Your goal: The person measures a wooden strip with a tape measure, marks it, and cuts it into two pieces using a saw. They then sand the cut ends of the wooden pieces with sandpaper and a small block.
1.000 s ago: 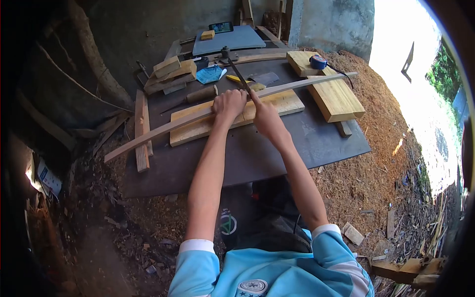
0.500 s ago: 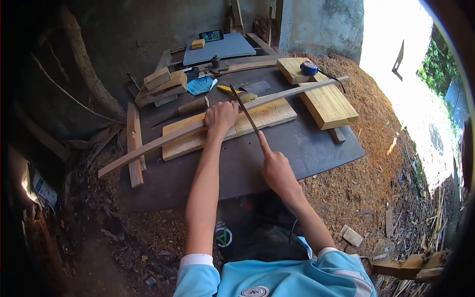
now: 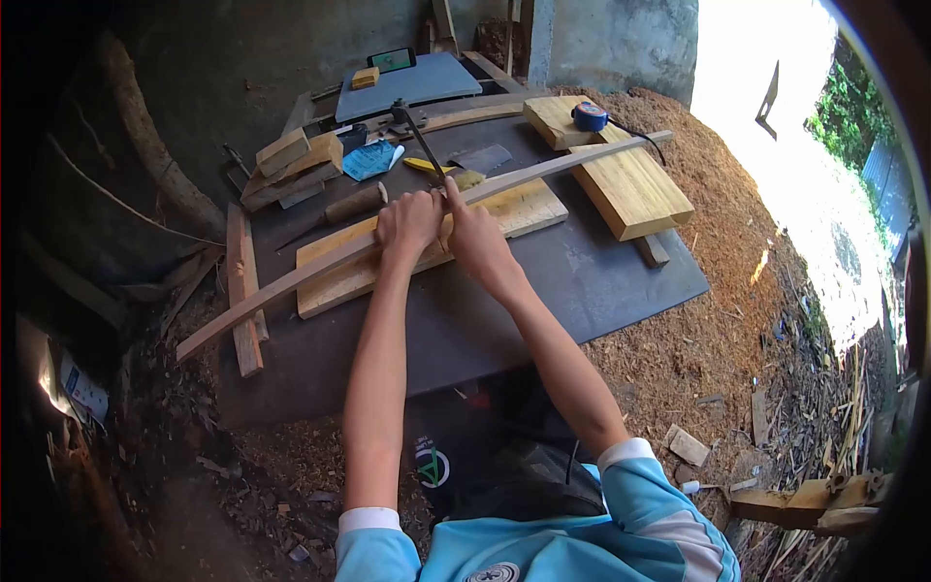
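Observation:
A long thin wooden strip (image 3: 281,288) lies slanting across a light board (image 3: 529,206) on the dark table. My left hand (image 3: 409,225) is closed on the strip near its middle, pressing it against the board. Right beside it, my right hand (image 3: 479,238) grips a narrow dark saw-like blade (image 3: 423,141), index finger stretched along it; its handle is hidden in the hand. The blade crosses the strip and points away from me. Just left of my left hand lies a wooden-handled tool (image 3: 355,205).
Thick planks (image 3: 635,189) with a blue tape measure (image 3: 589,116) sit at right, under the strip's far end. Wood blocks (image 3: 296,165), a blue packet (image 3: 369,161) and a yellow tool (image 3: 427,165) lie behind. A phone (image 3: 391,60) stands at the back.
My right hand has moved forward and up to the strip, close to my left hand, and the blade has slid away from me. The whole view has shifted slightly.

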A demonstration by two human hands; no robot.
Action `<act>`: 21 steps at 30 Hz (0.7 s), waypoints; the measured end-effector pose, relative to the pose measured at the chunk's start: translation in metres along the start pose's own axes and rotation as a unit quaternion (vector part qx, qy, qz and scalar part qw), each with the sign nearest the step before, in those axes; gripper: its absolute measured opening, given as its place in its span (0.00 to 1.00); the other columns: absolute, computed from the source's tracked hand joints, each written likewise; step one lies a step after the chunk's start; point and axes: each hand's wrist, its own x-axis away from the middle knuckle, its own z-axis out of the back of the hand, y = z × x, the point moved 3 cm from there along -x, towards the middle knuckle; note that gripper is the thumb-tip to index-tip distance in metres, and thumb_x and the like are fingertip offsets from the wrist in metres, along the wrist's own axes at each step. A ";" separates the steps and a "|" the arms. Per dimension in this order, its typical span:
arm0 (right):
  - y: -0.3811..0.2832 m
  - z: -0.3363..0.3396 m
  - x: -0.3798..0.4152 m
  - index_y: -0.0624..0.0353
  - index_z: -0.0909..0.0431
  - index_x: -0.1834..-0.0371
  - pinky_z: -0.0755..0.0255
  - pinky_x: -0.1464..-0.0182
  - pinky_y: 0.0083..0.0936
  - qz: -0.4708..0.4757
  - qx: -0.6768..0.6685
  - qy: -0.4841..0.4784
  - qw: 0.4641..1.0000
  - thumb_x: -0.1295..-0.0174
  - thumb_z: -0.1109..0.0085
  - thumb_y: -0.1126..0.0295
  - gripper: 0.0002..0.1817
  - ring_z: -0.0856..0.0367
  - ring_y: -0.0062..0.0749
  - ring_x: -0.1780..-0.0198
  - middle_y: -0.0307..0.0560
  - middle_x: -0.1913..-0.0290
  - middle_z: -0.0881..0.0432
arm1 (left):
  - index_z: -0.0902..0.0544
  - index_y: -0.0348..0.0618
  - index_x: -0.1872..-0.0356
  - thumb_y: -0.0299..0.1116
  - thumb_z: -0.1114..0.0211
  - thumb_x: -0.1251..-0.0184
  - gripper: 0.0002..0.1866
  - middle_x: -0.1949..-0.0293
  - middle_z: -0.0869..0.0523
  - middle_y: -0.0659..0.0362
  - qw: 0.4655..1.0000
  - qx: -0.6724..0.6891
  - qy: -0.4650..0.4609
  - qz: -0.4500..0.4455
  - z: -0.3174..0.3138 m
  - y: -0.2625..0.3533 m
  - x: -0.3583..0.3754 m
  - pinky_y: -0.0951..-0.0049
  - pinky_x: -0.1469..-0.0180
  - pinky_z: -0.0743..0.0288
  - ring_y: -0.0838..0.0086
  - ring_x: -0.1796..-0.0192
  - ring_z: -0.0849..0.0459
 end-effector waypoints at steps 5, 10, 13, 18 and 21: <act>-0.023 0.043 0.085 0.57 0.53 0.29 0.26 0.66 0.47 -0.081 0.041 -0.114 0.989 0.51 0.53 0.82 0.41 0.21 0.58 0.69 0.65 0.74 0.23 | 0.16 0.36 0.69 0.45 0.59 0.33 0.26 0.64 0.17 0.41 1.000 0.005 0.015 0.007 -0.001 0.000 0.000 0.53 0.52 0.27 0.47 0.58 0.19; -0.009 0.002 0.001 0.60 0.50 0.31 0.30 0.68 0.50 0.000 0.025 0.004 1.000 0.53 0.55 0.84 0.40 0.24 0.61 0.73 0.66 0.79 0.25 | 0.16 0.36 0.74 0.43 0.58 0.33 0.25 0.70 0.17 0.42 0.998 -0.015 0.062 -0.023 -0.002 -0.001 -0.002 0.55 0.58 0.24 0.48 0.63 0.17; -0.015 0.022 0.052 0.57 0.51 0.30 0.30 0.66 0.49 -0.033 0.032 -0.021 0.999 0.54 0.53 0.84 0.41 0.25 0.62 0.74 0.67 0.79 0.26 | 0.16 0.35 0.76 0.41 0.58 0.33 0.25 0.73 0.17 0.43 0.995 -0.024 0.088 -0.038 -0.006 0.001 0.003 0.55 0.62 0.24 0.49 0.67 0.17; -0.028 0.101 0.120 0.55 0.55 0.29 0.32 0.67 0.49 -0.098 -0.022 -0.101 0.990 0.54 0.54 0.85 0.44 0.22 0.59 0.70 0.65 0.75 0.24 | 0.18 0.38 0.78 0.44 0.56 0.31 0.25 0.75 0.17 0.46 0.986 -0.014 0.148 -0.082 -0.007 -0.001 0.004 0.55 0.66 0.24 0.54 0.70 0.16; -0.019 0.094 0.091 0.55 0.56 0.29 0.34 0.66 0.49 -0.075 -0.067 0.006 0.995 0.55 0.55 0.86 0.44 0.23 0.59 0.70 0.65 0.75 0.24 | 0.23 0.40 0.79 0.45 0.53 0.31 0.22 0.77 0.17 0.49 0.956 -0.005 0.244 -0.162 -0.011 -0.003 0.005 0.57 0.70 0.25 0.56 0.73 0.17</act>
